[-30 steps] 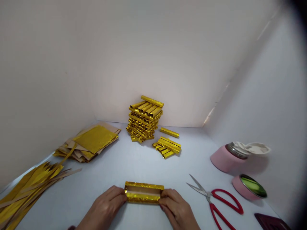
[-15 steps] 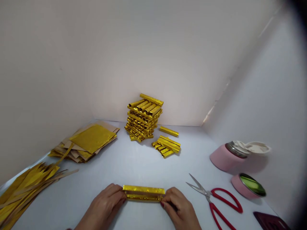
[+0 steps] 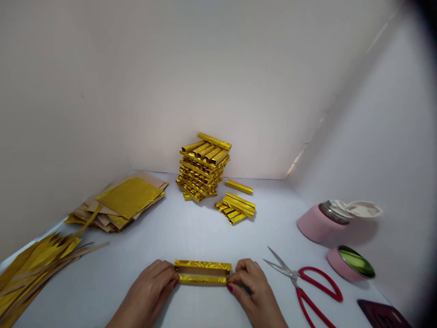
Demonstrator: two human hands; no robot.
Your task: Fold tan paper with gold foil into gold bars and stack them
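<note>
A gold foil paper, folded into a long narrow strip with a brown slit along its middle, lies on the white table near me. My left hand pinches its left end and my right hand pinches its right end. Both hands rest on the table.
A tall stack of folded gold bars stands at the back wall, with a small pile of gold bars beside it. Flat gold sheets and cut gold strips lie left. Red scissors, a pink jar and its lid sit right.
The wide, open foil piece has been folded narrower into a slim bar between my hands. Hands stayed at its ends.
</note>
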